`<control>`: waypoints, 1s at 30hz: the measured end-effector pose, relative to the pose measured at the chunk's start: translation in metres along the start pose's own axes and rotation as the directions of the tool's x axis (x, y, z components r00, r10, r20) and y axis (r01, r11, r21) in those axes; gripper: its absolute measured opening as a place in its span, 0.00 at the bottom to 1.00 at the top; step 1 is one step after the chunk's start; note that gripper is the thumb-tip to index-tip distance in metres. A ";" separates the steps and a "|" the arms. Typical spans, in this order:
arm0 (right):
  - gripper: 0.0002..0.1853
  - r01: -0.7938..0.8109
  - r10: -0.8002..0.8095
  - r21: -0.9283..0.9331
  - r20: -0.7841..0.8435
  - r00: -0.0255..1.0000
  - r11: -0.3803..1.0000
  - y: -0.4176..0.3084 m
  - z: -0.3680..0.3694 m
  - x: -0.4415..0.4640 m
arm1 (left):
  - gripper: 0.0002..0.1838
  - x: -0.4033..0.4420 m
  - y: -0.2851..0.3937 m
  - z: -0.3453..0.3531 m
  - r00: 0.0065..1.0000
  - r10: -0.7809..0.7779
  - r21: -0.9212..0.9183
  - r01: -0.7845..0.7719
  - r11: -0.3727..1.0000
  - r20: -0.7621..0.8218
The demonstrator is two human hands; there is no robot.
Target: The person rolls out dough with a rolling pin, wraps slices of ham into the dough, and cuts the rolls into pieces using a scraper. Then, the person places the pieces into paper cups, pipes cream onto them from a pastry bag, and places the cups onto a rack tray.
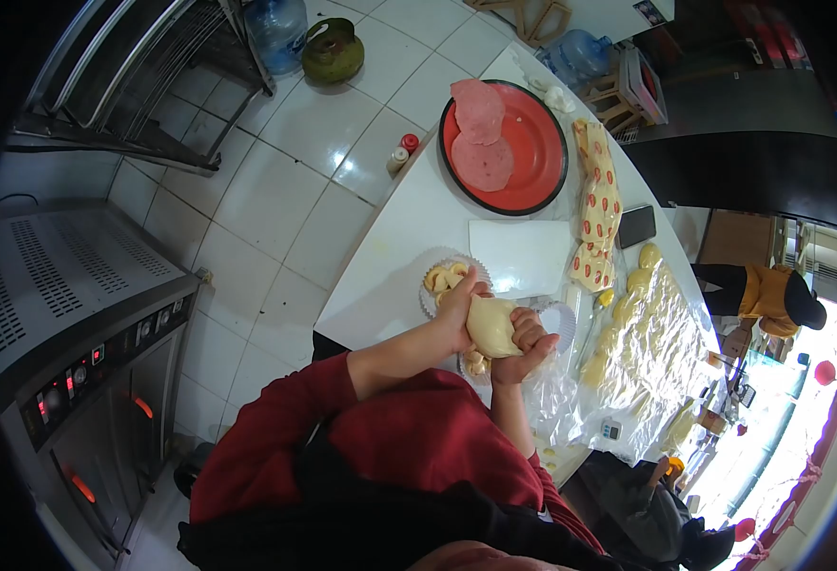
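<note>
Pale, smooth dough (492, 325) is held between my two hands above the near side of the table. My left hand (458, 314) wraps round its left side with bent fingers. On the other side, my right hand (527, 341) closes on its narrower end, thumb pointing outward. Beneath my left hand sits a pleated paper cup (426, 293) with shaped dough pieces (445, 276); another filled cup (476, 364) is partly hidden under my wrists. A pleated cup (561, 322) stands by my right hand. A white sheet (521, 255) lies just beyond.
On the white table (390, 257) are a red plate (537, 143) with round pink meat slices (481, 162), a printed wrapper pack (597, 190), a phone (637, 226), plastic-covered dough pieces (642, 333) and a small timer (610, 429). An oven (95, 324) stands left; a person (766, 293) is far right.
</note>
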State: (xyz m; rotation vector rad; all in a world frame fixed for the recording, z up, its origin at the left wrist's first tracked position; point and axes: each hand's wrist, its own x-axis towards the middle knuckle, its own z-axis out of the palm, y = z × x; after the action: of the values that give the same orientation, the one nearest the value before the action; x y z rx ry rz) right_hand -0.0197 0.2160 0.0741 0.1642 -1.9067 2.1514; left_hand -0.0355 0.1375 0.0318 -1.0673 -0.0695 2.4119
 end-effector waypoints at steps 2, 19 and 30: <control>0.25 0.073 -0.074 -0.029 -0.015 0.997 0.997 0.000 0.003 0.001 | 0.20 0.005 0.002 -0.002 0.998 -0.043 0.018 0.042 0.999 0.044; 0.24 0.042 -0.044 -0.022 -0.096 0.994 0.999 -0.001 -0.010 -0.005 | 0.23 0.021 -0.013 -0.010 0.986 -0.168 0.064 0.167 0.984 0.019; 0.25 0.074 -0.064 -0.282 0.046 0.997 0.956 -0.006 -0.013 -0.003 | 0.19 0.017 -0.009 -0.007 0.951 -0.310 0.051 0.309 0.950 0.011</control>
State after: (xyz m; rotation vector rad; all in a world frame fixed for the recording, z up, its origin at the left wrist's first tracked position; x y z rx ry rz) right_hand -0.0138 0.2293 0.0769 0.2115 -2.1696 1.8168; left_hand -0.0367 0.1521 0.0176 -0.9344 -0.1706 2.1294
